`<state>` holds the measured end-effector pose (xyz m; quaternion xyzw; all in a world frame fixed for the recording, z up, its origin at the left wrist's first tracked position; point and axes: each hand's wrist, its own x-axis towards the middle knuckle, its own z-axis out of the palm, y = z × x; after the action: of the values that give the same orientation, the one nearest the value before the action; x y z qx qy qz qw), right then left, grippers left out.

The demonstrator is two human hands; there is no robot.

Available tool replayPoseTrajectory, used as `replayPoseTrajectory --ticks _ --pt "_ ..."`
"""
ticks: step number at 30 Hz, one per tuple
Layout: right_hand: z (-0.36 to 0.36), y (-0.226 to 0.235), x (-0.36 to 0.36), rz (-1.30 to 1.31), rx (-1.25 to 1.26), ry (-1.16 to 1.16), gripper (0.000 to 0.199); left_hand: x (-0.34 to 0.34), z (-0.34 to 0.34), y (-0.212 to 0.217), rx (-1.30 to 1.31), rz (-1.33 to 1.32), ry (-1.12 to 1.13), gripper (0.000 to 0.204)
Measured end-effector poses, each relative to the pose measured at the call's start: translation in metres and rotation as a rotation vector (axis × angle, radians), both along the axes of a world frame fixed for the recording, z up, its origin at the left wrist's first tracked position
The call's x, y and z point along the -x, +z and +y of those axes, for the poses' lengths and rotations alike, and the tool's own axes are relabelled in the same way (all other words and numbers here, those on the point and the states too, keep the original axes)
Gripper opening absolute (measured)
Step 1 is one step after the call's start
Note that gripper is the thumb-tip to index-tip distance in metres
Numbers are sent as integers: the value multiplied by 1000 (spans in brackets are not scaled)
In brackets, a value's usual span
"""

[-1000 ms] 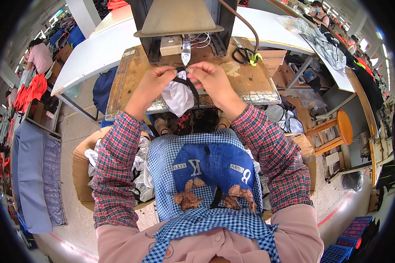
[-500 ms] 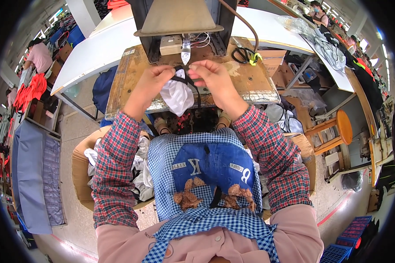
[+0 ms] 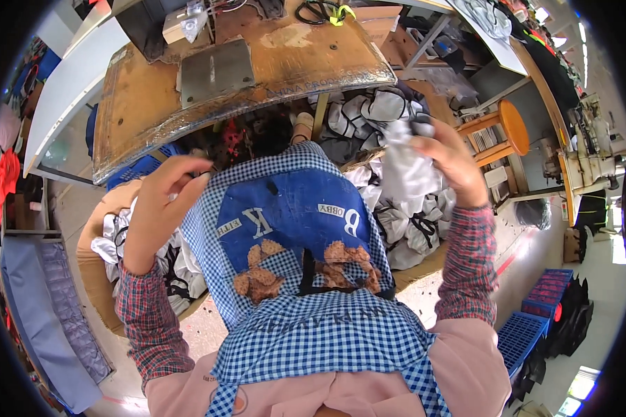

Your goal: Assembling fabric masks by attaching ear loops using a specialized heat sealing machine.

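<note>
A blue checked apron [image 3: 292,222] covers the lap. The left hand [image 3: 161,201] hangs loosely curled and empty above a cardboard box of white fabric pieces [image 3: 129,257]. The right hand [image 3: 452,163] grips a crumpled white fabric piece [image 3: 407,167] over another heap [image 3: 403,222]. Beyond lies the worn wooden table [image 3: 139,104] with a grey metal plate [image 3: 215,69]; a round orange stool [image 3: 515,125] stands at right.

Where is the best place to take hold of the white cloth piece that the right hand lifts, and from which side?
Probably the free lower part of the white cloth piece, from the left. The right hand bunches its top edge from the right, so the cloth hangs loose below, above the heap of white pieces. The left hand is free and nearer that side.
</note>
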<state>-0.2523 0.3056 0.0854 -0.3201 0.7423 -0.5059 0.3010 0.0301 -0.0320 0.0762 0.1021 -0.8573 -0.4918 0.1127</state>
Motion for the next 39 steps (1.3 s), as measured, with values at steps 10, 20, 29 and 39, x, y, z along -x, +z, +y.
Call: replayPoseTrajectory --ticks 10,20,29,39 --pt "72 -81 -6 410 -431 -219 34 -187 -111 -165 489 -640 577 28" --pt "-41 -82 -43 622 -310 111 27 -223 -145 -281 526 -864 815 42" --pt "-47 -70 -52 641 -315 107 24 -224 -151 -322 412 -612 1003 36" --pt "-89 -70 -77 599 -135 202 23 -217 -134 -318 651 -808 858 29"
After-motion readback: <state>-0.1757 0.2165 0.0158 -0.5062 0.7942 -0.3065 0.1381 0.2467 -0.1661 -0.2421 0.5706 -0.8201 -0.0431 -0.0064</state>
